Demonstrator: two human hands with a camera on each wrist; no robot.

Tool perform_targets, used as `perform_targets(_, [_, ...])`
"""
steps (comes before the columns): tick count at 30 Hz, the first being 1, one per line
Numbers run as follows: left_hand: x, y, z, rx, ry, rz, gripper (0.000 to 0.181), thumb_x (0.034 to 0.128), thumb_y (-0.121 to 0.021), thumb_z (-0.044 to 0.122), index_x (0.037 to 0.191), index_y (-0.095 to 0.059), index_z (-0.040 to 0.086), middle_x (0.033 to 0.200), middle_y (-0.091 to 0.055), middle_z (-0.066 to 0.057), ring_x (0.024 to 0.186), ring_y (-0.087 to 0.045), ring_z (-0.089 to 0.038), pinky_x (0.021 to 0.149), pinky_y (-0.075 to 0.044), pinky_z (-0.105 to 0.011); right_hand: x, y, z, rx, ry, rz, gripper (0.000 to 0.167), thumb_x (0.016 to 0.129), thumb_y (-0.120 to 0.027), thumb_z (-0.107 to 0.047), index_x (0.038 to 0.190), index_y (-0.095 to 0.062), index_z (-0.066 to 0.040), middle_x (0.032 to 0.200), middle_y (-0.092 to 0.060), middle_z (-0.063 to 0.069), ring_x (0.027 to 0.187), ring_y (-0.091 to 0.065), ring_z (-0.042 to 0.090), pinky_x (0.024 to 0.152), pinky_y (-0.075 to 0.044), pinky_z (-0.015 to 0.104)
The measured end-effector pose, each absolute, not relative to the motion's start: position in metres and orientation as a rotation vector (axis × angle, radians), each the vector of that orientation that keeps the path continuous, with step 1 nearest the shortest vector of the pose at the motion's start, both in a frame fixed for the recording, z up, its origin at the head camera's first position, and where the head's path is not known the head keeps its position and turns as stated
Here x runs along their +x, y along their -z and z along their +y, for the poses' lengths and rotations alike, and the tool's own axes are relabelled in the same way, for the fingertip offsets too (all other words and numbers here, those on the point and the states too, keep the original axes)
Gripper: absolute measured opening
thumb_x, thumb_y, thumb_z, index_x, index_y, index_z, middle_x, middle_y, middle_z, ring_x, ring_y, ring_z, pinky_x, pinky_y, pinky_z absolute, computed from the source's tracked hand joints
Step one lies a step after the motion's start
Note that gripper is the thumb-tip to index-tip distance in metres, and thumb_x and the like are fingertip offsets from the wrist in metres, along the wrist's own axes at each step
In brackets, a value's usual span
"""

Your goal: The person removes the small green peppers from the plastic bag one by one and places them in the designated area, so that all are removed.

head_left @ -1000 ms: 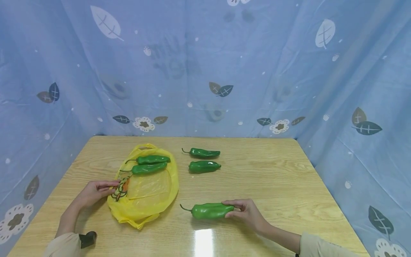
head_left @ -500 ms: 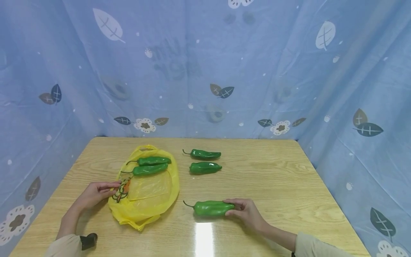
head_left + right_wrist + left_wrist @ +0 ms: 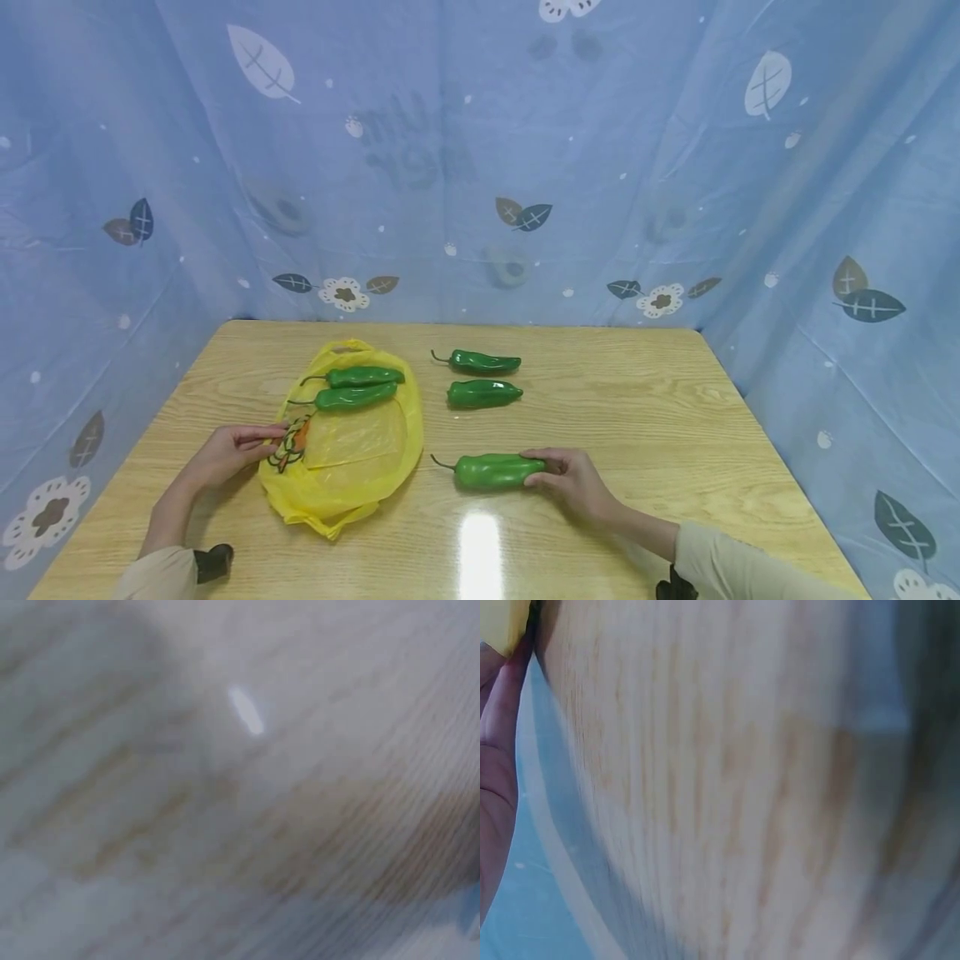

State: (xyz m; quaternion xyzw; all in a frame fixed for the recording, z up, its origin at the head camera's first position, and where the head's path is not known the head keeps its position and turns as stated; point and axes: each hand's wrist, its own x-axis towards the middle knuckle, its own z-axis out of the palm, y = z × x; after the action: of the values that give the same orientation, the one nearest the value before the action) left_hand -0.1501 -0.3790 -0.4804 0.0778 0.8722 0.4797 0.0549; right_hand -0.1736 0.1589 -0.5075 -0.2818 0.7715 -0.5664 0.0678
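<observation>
In the head view, the right hand (image 3: 576,482) pinches the thick end of a large green pepper (image 3: 491,472), whose stem points left. A yellow bag (image 3: 411,433) lies spread on the table at left, with two slimmer green peppers (image 3: 366,377) (image 3: 356,397) lying in its upper part. The left hand (image 3: 225,455) holds the bag's left edge beside an orange, green and black printed patch (image 3: 291,442). Part of this hand (image 3: 496,765) and a bit of yellow (image 3: 502,626) show at the left wrist view's edge.
Two more green peppers (image 3: 484,362) (image 3: 483,393) lie one behind the other, right of the bag. The wooden table (image 3: 637,392) is bordered by a blue patterned curtain (image 3: 465,150) at the back and sides.
The right hand and the pepper it holds have moved a little away from the table's front edge. The left hand stays at the bag's left edge, and the whole head view has shifted slightly.
</observation>
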Motion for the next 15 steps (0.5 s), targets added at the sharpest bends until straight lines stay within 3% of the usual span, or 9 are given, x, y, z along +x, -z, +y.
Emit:
perform_targets(7, [-0.151,0.484,-0.380,0.274,-1.467,2.662,0.032,0.0911,-0.066,0.010,0.116,-0.064,-0.010,0.125,-0.056,-0.030,0.099,-0.053,0.013,0.079,-0.051,-0.014,-0.185,0.506,0.156,-0.793,1.706,2.338,0.039,0.081,-0.073,-0.009,0.115,-0.065,0.007,0.114,-0.066,0.021,0.100,-0.066,0.016,0.081,-0.055,0.025])
perform_targets(15, [-0.151,0.485,-0.380,0.242,-1.513,2.611,0.034,0.0908,-0.065,0.007,0.118,-0.061,-0.014,0.128,-0.055,-0.027,0.098,-0.056,0.011,0.078,-0.052,-0.016,-0.199,0.509,0.154,-0.832,1.683,2.398,0.037,0.081,-0.074,-0.010,0.114,-0.067,0.005,0.112,-0.067,0.020,0.095,-0.067,0.014,0.078,-0.056,0.025])
